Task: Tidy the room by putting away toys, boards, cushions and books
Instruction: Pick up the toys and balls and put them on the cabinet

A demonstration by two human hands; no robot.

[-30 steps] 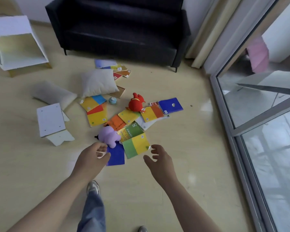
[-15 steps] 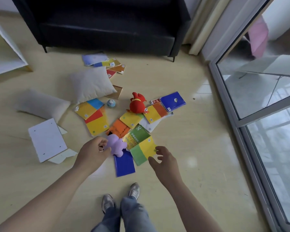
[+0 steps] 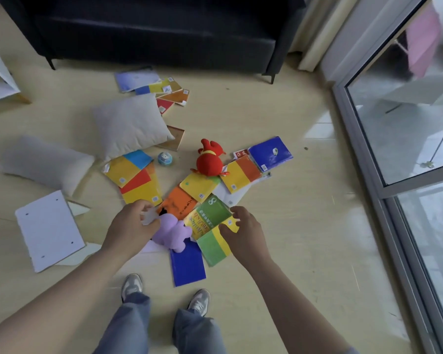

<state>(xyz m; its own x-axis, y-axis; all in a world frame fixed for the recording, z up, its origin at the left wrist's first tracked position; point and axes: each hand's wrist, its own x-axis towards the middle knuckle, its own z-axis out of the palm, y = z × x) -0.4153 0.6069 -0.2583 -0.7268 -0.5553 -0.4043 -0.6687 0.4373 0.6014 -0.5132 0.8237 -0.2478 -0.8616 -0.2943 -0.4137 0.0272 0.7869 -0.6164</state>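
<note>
**A:** Where is the purple plush toy [image 3: 173, 232]?

**B:** It's on the floor [image 3: 304, 226], right in the left hand [image 3: 129, 229]. The fingers [image 3: 138, 206] curl over its top and the thumb presses into its side. Something pale shows at the fingertips, and I can't tell what it is.

**A:** And the right hand [image 3: 246, 235]?

**B:** It's just beside the toy. Its thumb lies on the cover of a green-and-yellow book [image 3: 211, 247], and its fingers [image 3: 238, 213] hook over the far corner in a narrow pinch.

**A:** How will they handle?

**B:** The plush looks soft and light, so it should squash under a grip. I'd take it by the body, not a limb. The book looks thin and floppy with a slick cover. I'd pinch it close to the spine, or it may sag or slide off the blue book [image 3: 188, 264] lying palm-side of the fingers.
</note>
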